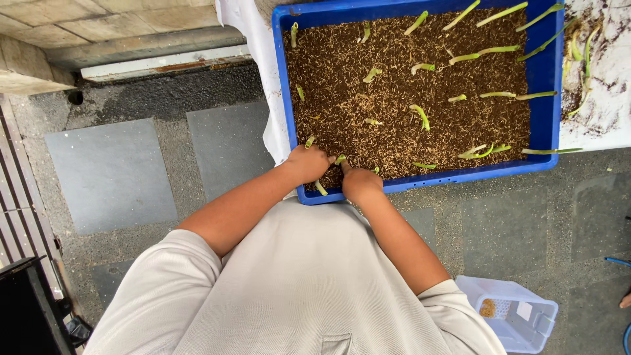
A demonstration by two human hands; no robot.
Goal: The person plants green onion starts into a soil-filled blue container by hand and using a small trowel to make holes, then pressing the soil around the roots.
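Paved yard floor (pixel 112 174), white-covered counter (pixel 608 98) | blue tray (pixel 544 69) of brown substrate, green cuttings scattered | left hand (pixel 309 163) and right hand (pixel 360 182) closed around one green cutting (pixel 340 160) at near edge | step: likely pressing it in | next: firming substrate gently.

One head-worn camera looks steeply down, close over the blue tray (pixel 288 98) and floor.

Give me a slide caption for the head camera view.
Both hands, left and right, press a green shoot into a brown-filled blue plastic tray.
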